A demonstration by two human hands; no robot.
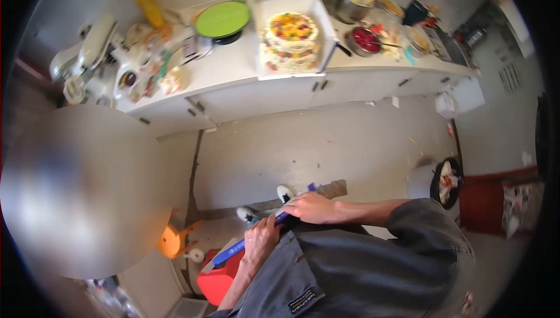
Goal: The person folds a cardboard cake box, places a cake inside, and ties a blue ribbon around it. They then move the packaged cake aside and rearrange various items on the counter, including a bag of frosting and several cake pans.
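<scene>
In the head view, the blue strip (233,252) is at the person's front, well apart from the counter's (228,72) front edge; the left hand's (261,239) fingers curl closed around it, while the right hand's (312,208) bend over its upper end, whether pinching I cannot tell. Handling it well likely calls for a steady left grip and unforced wrists.

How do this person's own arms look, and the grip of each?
The left grip and right grip are bare hands, without gloves. The right sleeve is dark grey cloth, ending near the elbow; the left forearm is bare. No watch shows.
</scene>
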